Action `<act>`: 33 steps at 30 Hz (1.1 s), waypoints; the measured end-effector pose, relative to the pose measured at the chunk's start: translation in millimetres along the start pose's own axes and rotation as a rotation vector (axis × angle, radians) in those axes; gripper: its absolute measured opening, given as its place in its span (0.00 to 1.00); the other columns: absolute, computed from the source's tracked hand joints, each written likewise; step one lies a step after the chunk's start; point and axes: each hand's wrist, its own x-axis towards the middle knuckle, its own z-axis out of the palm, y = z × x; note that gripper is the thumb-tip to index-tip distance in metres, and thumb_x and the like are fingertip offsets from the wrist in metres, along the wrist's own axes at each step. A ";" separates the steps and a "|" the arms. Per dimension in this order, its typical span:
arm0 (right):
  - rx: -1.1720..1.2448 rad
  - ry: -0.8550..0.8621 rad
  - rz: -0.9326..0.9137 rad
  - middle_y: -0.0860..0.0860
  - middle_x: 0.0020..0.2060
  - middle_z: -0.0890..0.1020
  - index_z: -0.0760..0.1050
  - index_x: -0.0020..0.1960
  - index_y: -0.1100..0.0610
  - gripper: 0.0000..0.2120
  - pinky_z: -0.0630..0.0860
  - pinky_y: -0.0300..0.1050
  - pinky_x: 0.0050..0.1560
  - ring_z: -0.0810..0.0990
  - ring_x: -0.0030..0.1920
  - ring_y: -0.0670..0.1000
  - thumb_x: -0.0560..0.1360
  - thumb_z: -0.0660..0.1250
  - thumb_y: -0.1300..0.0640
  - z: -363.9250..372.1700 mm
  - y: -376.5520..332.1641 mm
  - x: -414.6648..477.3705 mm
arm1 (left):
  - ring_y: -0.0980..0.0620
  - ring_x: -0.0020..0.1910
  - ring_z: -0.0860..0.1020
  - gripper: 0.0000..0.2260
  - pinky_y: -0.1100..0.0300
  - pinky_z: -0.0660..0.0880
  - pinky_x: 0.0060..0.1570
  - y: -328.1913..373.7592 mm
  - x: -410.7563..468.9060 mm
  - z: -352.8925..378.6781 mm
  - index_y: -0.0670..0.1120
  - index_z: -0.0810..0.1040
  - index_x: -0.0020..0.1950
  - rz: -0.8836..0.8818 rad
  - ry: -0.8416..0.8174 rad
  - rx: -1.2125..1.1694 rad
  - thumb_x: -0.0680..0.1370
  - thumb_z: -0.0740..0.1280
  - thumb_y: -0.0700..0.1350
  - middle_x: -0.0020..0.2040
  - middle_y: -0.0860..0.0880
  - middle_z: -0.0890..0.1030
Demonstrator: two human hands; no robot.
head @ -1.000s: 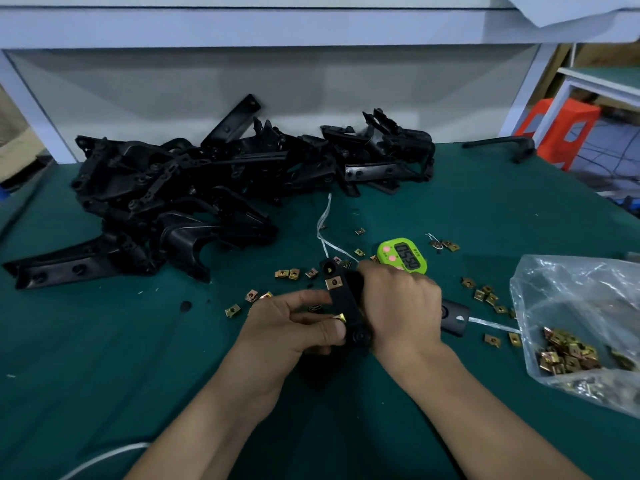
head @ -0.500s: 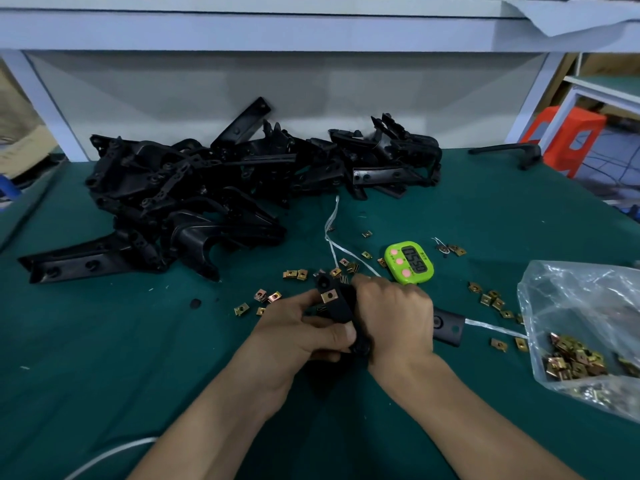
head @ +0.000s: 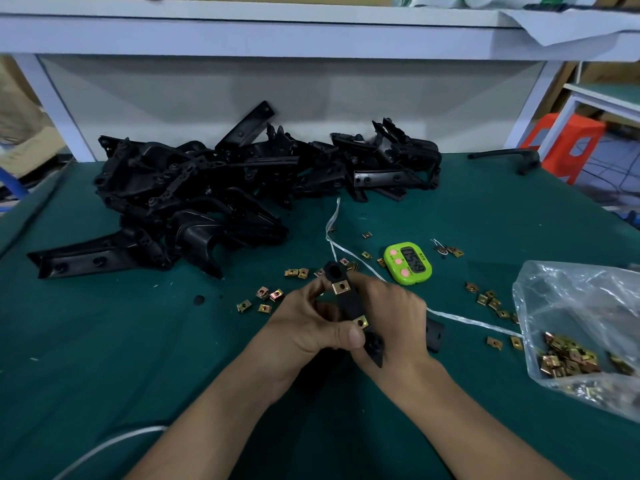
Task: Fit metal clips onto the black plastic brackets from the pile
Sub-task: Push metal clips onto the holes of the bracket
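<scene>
Raised slightly since earlier, one bracket (head: 351, 307) bearing two clips (head: 340, 288) sits pinched between left hand (head: 311, 329) and right hand (head: 396, 318).

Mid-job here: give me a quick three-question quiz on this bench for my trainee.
1. True or false: the bracket gripped by the left hand and right hand shows two clips fitted.
2. The bag of spare clips lies: A) left of the hands, B) right of the hands, C) up on the shelf.
3. What colour is the timer?
Key: 1 true; 2 B; 3 green.
</scene>
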 end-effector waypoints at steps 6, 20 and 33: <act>-0.124 -0.019 0.126 0.47 0.37 0.79 0.69 0.47 0.46 0.17 0.64 0.43 0.36 0.82 0.43 0.55 0.63 0.72 0.56 5.9 16.2 9.9 | 0.51 0.29 0.71 0.17 0.63 0.69 0.28 1.3 1.0 -3.0 0.40 0.76 0.45 -0.143 0.088 0.166 0.68 0.82 0.44 0.32 0.45 0.77; 0.152 0.101 0.138 0.45 0.37 0.75 0.69 0.48 0.48 0.09 0.59 0.47 0.31 0.67 0.34 0.52 0.71 0.67 0.53 12.1 24.6 16.9 | 0.57 0.28 0.75 0.06 0.67 0.69 0.29 -12.8 4.1 11.2 0.53 0.82 0.38 0.098 0.600 0.634 0.75 0.73 0.50 0.31 0.52 0.80; 0.100 0.206 0.170 0.46 0.43 0.77 0.66 0.49 0.47 0.13 0.66 0.48 0.36 0.74 0.36 0.56 0.74 0.67 0.60 9.5 -1.5 14.0 | 0.66 0.35 0.82 0.12 0.72 0.75 0.33 -15.3 5.8 7.8 0.58 0.83 0.35 0.098 0.657 0.577 0.72 0.77 0.40 0.34 0.65 0.84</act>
